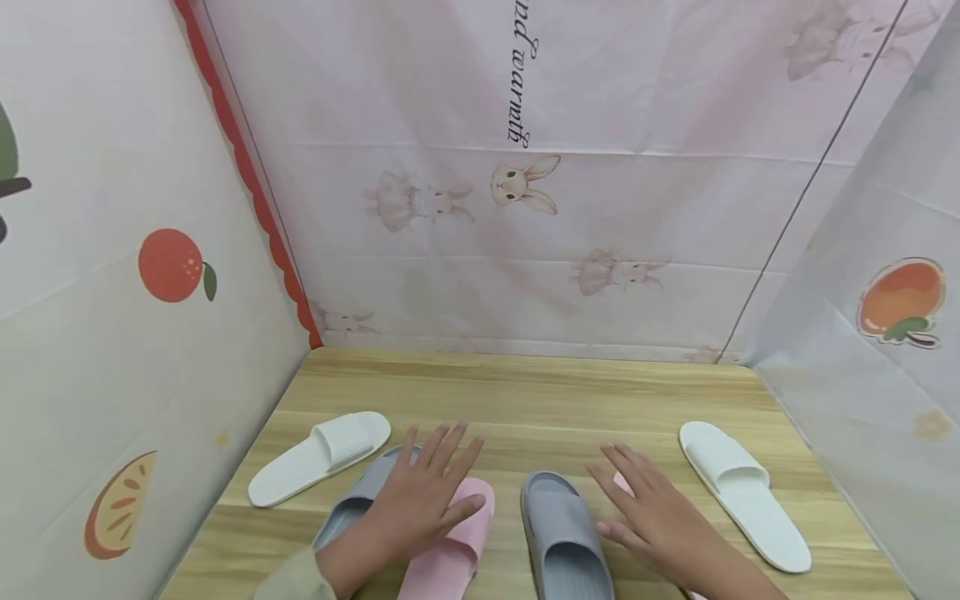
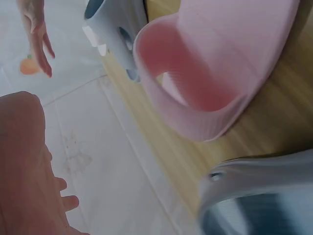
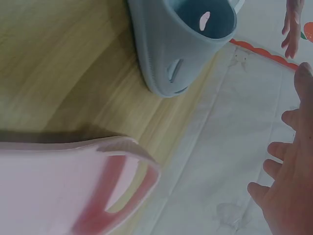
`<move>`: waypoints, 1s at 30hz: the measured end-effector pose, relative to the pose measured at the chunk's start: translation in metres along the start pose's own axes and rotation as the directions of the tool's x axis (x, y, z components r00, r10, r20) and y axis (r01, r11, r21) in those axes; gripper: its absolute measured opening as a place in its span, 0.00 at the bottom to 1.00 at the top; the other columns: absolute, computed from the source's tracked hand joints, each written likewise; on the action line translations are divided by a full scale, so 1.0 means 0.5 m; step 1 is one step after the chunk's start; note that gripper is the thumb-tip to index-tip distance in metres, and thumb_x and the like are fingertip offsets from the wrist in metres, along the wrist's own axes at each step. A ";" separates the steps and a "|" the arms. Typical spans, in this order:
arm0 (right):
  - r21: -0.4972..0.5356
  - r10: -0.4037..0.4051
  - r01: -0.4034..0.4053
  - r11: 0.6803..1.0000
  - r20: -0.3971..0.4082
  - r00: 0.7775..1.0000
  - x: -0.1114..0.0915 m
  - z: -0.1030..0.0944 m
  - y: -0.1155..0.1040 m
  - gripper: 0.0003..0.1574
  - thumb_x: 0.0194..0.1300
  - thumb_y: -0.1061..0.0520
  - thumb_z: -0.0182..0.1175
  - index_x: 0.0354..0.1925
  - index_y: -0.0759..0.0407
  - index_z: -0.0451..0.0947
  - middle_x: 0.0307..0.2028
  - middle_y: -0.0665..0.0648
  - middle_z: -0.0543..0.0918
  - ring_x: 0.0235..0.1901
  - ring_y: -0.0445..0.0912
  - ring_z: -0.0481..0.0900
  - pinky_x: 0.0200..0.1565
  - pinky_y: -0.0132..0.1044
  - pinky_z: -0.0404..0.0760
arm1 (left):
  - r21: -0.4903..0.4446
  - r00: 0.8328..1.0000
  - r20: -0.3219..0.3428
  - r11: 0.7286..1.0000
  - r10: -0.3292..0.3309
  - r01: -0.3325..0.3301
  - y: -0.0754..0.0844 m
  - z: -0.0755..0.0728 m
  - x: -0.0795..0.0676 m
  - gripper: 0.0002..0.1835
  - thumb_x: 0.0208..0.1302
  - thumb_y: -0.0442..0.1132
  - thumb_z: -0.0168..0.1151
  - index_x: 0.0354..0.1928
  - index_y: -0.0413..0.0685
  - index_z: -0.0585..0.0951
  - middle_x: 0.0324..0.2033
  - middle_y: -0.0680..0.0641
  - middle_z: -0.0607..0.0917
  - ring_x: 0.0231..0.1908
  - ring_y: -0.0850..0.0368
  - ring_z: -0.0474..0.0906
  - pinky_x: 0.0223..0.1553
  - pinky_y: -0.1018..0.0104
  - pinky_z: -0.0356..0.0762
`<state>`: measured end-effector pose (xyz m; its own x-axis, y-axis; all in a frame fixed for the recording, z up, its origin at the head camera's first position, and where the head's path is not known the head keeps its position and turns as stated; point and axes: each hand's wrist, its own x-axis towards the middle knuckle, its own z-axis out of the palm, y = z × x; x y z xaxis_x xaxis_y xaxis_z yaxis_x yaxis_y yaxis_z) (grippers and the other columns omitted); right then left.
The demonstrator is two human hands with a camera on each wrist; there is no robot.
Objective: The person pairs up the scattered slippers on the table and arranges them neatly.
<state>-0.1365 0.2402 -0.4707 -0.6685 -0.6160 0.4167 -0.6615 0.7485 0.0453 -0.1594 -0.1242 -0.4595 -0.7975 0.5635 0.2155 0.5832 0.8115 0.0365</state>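
In the head view my left hand point(image 1: 420, 504), fingers spread, hovers above a grey slipper point(image 1: 367, 487) and a pink slipper point(image 1: 438, 567), partly covering both. Another grey slipper point(image 1: 562, 525) lies between the two hands, toe pointing away. My right hand point(image 1: 652, 517) is held out with straight fingers over a second pink slipper point(image 1: 621, 483), which is mostly hidden beneath it. Neither hand holds anything. The left wrist view shows the first pink slipper's strap point(image 2: 205, 125) beside the hand; the right wrist view shows the other pink slipper point(image 3: 44, 191) close up.
White slippers lie on the wooden board, one at the left point(image 1: 300, 475) and one at the right point(image 1: 757, 508), both angled. Pale walls with fruit pictures point(image 1: 171, 265) rise on both sides. A pink rabbit-print sheet point(image 1: 465, 300) stands behind the board point(image 1: 525, 387).
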 end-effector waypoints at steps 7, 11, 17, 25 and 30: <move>0.016 0.038 -0.038 0.999 -0.015 0.999 -0.031 0.006 0.007 0.41 0.68 0.39 0.61 0.72 0.55 0.68 0.72 0.64 0.66 0.70 0.60 0.61 0.75 0.28 0.31 | -0.018 0.998 0.017 0.997 -0.068 0.069 -0.015 0.026 -0.028 0.38 0.76 0.66 0.37 0.80 0.56 0.55 0.79 0.43 0.53 0.78 0.42 0.51 0.71 0.31 0.44; 0.011 0.031 -0.031 0.999 -0.036 0.999 -0.042 0.010 0.014 0.40 0.68 0.39 0.62 0.71 0.55 0.69 0.71 0.63 0.67 0.71 0.57 0.59 0.76 0.29 0.33 | -0.007 0.996 -0.001 0.996 -0.084 0.084 -0.023 0.037 -0.039 0.38 0.76 0.66 0.38 0.80 0.54 0.56 0.79 0.41 0.55 0.77 0.41 0.52 0.71 0.29 0.45; 0.008 -0.003 0.004 1.000 -0.071 0.997 -0.055 0.022 0.025 0.40 0.70 0.37 0.59 0.70 0.58 0.69 0.70 0.63 0.68 0.78 0.48 0.48 0.77 0.32 0.36 | -0.040 0.994 -0.016 0.993 -0.111 0.111 -0.021 0.053 -0.055 0.38 0.76 0.66 0.39 0.79 0.53 0.57 0.78 0.41 0.57 0.76 0.39 0.54 0.71 0.29 0.44; 0.011 0.034 -0.034 0.999 -0.062 0.997 -0.083 0.050 0.043 0.44 0.65 0.42 0.65 0.73 0.57 0.67 0.69 0.63 0.69 0.76 0.52 0.53 0.77 0.32 0.36 | -0.047 0.991 -0.007 0.990 -0.136 0.136 -0.004 0.071 -0.070 0.37 0.76 0.65 0.40 0.78 0.51 0.60 0.77 0.39 0.59 0.74 0.38 0.58 0.70 0.30 0.50; -0.006 0.102 -0.102 0.995 -0.017 0.995 -0.106 0.066 0.056 0.44 0.64 0.42 0.66 0.72 0.55 0.67 0.69 0.64 0.67 0.68 0.58 0.61 0.75 0.29 0.32 | -0.081 0.994 -0.041 0.992 -0.103 0.100 0.016 0.097 -0.079 0.36 0.76 0.64 0.42 0.76 0.50 0.63 0.74 0.38 0.64 0.72 0.38 0.63 0.67 0.32 0.57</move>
<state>-0.1309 0.2856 -0.5217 -0.7264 -0.5324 0.4345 -0.5878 0.8090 0.0085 -0.1309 -0.1324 -0.5148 -0.8464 0.4701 0.2501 0.5115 0.8483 0.1367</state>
